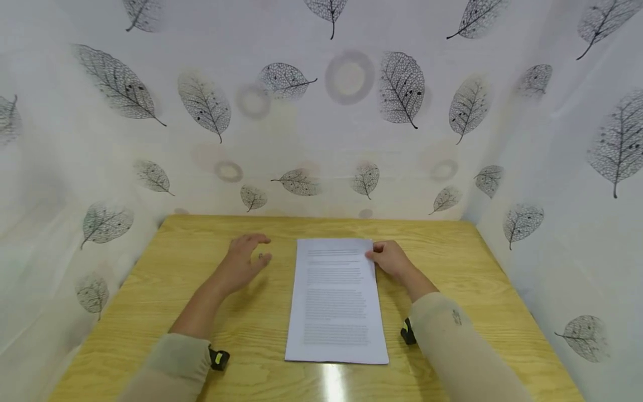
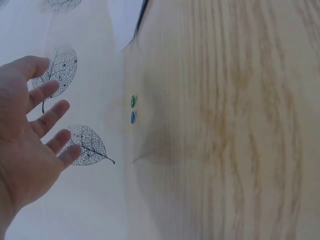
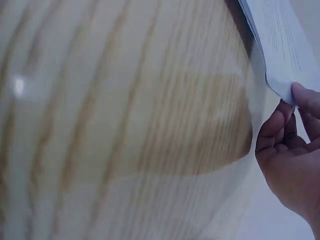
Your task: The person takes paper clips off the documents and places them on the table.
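A stack of printed paper sheets (image 1: pixel 336 312) lies in the middle of the wooden table, its text facing up. At its far right corner my right hand (image 1: pixel 392 259) pinches the paper between thumb and fingers. The right wrist view shows that pinch closely, with the right hand (image 3: pixel 295 155) gripping the corner of the sheets (image 3: pixel 282 50). To the left of the paper, my left hand (image 1: pixel 244 262) hovers above the table, apart from the stack. In the left wrist view the left hand (image 2: pixel 30 125) has its fingers spread and relaxed, holding nothing.
The wooden table (image 1: pixel 201 324) reaches back to a pale curtain (image 1: pixel 311 134) printed with leaves, which also hangs on both sides. Dark wrist devices sit under both sleeves, one at the left cuff (image 1: pixel 219 359).
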A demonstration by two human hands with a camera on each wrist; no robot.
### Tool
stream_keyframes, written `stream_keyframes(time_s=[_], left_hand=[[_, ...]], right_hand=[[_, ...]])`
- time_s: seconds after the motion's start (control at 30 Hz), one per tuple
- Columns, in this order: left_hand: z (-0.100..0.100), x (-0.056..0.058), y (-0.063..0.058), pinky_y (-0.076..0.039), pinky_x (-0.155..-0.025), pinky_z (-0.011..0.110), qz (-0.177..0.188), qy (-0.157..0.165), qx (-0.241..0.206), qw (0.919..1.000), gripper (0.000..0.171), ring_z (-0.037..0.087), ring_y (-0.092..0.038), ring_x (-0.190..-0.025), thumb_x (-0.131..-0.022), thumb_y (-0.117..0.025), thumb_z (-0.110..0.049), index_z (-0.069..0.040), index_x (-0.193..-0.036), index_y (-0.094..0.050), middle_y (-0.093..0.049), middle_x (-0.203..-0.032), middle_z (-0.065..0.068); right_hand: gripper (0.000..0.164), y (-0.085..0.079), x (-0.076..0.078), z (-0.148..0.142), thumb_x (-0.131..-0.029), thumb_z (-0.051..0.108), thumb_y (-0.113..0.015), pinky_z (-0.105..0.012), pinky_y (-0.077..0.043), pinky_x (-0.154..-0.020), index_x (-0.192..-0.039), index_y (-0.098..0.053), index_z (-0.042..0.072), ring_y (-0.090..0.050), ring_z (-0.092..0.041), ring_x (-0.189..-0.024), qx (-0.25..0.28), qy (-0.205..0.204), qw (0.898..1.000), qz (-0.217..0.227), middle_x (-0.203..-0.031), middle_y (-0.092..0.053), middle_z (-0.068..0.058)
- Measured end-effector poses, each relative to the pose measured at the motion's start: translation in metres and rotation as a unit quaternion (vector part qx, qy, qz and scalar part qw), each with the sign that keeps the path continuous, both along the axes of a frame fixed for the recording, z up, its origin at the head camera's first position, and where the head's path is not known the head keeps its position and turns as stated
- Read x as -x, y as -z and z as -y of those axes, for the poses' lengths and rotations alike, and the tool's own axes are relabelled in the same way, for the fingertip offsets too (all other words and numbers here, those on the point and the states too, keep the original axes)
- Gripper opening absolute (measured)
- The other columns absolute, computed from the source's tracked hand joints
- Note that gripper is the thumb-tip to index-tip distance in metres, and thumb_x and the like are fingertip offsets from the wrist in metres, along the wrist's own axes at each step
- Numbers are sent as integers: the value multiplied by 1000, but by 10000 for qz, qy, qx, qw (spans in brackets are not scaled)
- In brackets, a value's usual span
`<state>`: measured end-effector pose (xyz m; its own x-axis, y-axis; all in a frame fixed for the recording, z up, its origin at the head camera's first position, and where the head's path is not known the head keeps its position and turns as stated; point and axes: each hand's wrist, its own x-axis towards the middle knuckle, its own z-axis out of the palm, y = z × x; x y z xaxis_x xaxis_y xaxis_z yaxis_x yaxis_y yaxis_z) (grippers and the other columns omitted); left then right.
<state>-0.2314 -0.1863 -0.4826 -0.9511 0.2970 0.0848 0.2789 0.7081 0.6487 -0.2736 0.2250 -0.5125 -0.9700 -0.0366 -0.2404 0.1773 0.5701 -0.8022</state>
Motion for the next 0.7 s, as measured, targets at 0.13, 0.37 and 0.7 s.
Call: stream_keyframes(time_s=[0.13, 0.37, 0.7], left_hand=[[-2, -2, 2, -31, -126, 75, 74, -32, -14, 10000, 49, 48, -26, -161, -112, -60, -35, -11, -154, -55, -44, -169, 18], [-5, -3, 3, -29, -127, 76, 63, 11, -49, 10000, 46, 49, -27, -160, -112, -59, -31, -10, -153, -56, -46, -168, 18], [-6, -1, 7, -30, -126, 75, 66, 3, -46, 10000, 46, 49, -29, -160, -111, -62, -32, -11, -152, -57, -47, -167, 18]], right_hand=[[35, 5, 5, 1, -106, 19, -68, -31, -54, -89, -135, -72, -2, -64, -24, -105, -605, -4, 9982, -36, -136, -73, -21], [25, 8, 11, 5, -104, 20, -69, -36, -52, -83, -118, -77, 0, -63, -25, -96, -1388, -178, 9899, -243, -115, -76, -17], [39, -1, 11, 12, -105, 18, -69, -49, -58, -104, -137, -62, -1, -71, -36, -118, -2029, -521, 9771, -374, -133, -73, -23]])
